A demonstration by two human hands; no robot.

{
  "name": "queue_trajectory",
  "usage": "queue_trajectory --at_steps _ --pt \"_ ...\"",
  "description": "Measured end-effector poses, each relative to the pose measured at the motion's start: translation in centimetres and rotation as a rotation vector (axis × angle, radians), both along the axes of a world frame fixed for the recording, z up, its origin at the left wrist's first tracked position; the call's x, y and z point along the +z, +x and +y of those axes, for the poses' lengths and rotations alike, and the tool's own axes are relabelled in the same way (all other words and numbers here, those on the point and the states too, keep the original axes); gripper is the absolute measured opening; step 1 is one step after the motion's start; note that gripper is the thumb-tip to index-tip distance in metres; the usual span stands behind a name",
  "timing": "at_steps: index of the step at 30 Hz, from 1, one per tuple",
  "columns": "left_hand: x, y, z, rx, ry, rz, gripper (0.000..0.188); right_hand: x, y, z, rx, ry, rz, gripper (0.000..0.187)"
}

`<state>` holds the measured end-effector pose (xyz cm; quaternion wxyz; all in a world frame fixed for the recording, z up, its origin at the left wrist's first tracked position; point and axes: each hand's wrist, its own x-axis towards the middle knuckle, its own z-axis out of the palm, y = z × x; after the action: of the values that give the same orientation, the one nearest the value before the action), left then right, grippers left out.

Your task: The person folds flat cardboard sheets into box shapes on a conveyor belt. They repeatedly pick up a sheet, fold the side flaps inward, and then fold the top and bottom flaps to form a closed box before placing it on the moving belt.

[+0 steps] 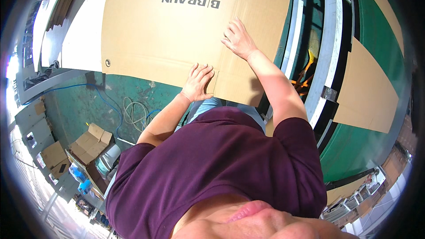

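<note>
A large flat sheet of brown cardboard (168, 35) with dark printing, crease lines and a slot stretches out in front of me. My left hand (198, 82) lies flat on its near edge, fingers stretched and thumb apart, beside a short cut in the board. Farther up and to the right, my right hand (239, 40) rests on the sheet by a long crease, its fingers loosely bent and apart. Neither hand is wrapped round anything.
To the right runs a metal-framed machine (330, 40) with a green belt (349, 146) carrying another cardboard piece (367, 93). A white surface (82, 40) lies at the left. On the green floor are a coiled hose (133, 111) and opened cardboard boxes (91, 143).
</note>
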<state>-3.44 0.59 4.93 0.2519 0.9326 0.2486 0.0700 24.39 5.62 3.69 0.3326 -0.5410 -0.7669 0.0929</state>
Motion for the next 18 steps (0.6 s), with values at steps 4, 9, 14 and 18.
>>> queue_trajectory --at_steps 4,9,14,18 --pt "1.1 0.1 0.2 -0.047 0.019 -0.015 0.084 0.4 -1.1 -4.2 -0.282 -0.031 -0.068 0.051" --pt "0.9 -0.4 0.4 -0.292 0.053 -0.132 0.065 -0.3 0.9 -10.3 -1.183 -0.272 0.228 0.079" --pt "1.3 -0.8 0.6 -0.340 0.106 -0.108 0.062 0.7 1.9 -10.7 -0.984 -0.461 0.596 0.069" --pt "1.6 -1.8 1.4 -0.324 0.139 -0.051 0.064 0.5 0.0 -9.0 -1.034 -0.441 0.488 0.070"
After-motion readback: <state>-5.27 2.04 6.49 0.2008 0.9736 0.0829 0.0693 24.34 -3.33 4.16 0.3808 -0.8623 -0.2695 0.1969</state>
